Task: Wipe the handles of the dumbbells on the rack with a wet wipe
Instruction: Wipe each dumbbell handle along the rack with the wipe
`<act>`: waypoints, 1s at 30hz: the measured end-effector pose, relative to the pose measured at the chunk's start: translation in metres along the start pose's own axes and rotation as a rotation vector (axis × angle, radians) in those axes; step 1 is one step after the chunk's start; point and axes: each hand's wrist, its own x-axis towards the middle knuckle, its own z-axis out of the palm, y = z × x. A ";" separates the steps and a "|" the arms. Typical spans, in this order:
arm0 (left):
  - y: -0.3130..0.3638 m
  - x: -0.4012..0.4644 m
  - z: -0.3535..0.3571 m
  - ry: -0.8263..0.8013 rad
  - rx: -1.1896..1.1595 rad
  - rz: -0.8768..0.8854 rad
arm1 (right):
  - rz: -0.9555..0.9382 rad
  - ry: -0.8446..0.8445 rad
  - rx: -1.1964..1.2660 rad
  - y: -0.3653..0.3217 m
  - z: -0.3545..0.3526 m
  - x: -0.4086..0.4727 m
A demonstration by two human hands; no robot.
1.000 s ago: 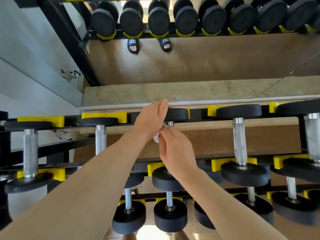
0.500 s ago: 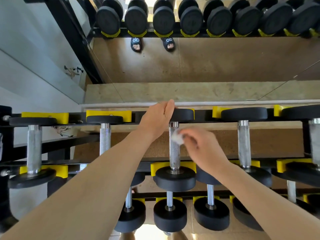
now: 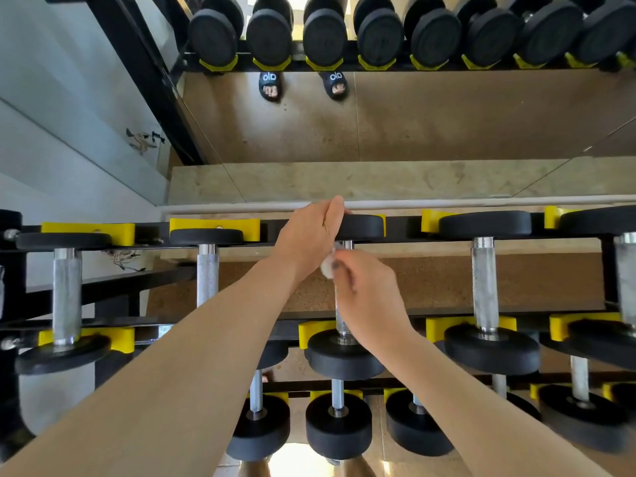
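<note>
Shifting up handle (image 3: 341, 318): right hand (image 3: 364, 290), wipe (image 3: 327, 268).

Top tier of the black rack (image 3: 406, 244), and dumbbells sit side by side across its rails, each black end seated in a yellow cradle (image 3: 214, 224). The middle dumbbell (image 3: 344, 352) is our landmark. Left of it, a slimmer dumbbell (image 3: 207, 270), and further left another (image 3: 66, 297). To its right, a thicker-handled dumbbell (image 3: 485, 287), one more past that at the edge. Below it, a lower tier carries smaller dumbbells (image 3: 338, 428).
</note>
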 end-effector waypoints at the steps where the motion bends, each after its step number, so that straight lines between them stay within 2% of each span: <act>1: 0.000 0.001 0.000 0.000 0.011 -0.007 | -0.164 -0.086 -0.239 0.000 0.001 0.004; 2: 0.000 0.001 0.001 0.000 0.025 -0.013 | -0.283 -0.154 -0.434 0.003 0.003 0.007; 4: 0.001 0.001 0.000 -0.001 0.039 -0.015 | -0.377 -0.249 -0.624 0.012 0.003 0.007; 7: 0.002 0.001 -0.001 -0.002 0.035 -0.016 | -0.439 -0.327 -0.565 0.026 -0.003 -0.002; 9: 0.003 0.001 -0.001 -0.002 0.022 -0.014 | -0.452 -0.232 -0.474 0.037 -0.010 -0.010; 10: 0.003 0.000 -0.001 -0.001 0.017 -0.013 | -0.372 -0.141 -0.388 0.042 -0.012 -0.014; 12: 0.003 0.000 -0.001 0.001 0.014 -0.004 | -0.022 0.048 -0.178 0.044 -0.014 -0.018; 13: 0.002 0.000 0.000 0.002 0.014 -0.003 | 0.215 0.056 -0.052 0.044 -0.011 -0.017; 15: 0.002 0.000 0.001 0.001 0.008 -0.011 | 0.703 -0.094 0.332 0.043 -0.003 -0.010; 16: 0.002 0.000 0.001 0.000 0.005 -0.014 | 0.879 -0.169 0.496 0.042 0.000 -0.006; 18: 0.001 0.000 0.001 0.001 0.004 -0.018 | 1.053 -0.264 0.647 0.038 -0.002 0.000; 20: 0.001 0.000 0.001 0.007 0.003 -0.023 | 1.126 -0.303 0.702 0.035 -0.007 0.001; 21: 0.001 0.000 0.001 0.008 0.002 -0.025 | 1.126 -0.271 0.722 0.031 -0.010 0.000; 22: 0.002 0.000 0.001 0.007 0.002 -0.026 | 1.060 -0.195 0.712 0.027 -0.011 -0.003; 24: 0.003 0.000 0.001 0.003 -0.006 -0.032 | 0.696 -0.020 0.500 0.019 -0.009 -0.011; 25: 0.003 0.000 0.000 0.002 -0.010 -0.042 | 0.438 -0.066 0.299 0.013 -0.008 -0.014; 27: 0.003 0.001 0.001 0.002 0.002 -0.054 | 0.013 -0.359 -0.167 0.009 -0.003 -0.018; 29: 0.004 0.001 0.001 0.006 0.015 -0.051 | -0.222 -0.541 -0.519 0.011 -0.003 -0.015; 30: 0.004 0.001 0.001 0.006 0.015 -0.048 | -0.274 -0.590 -0.582 0.011 -0.006 -0.013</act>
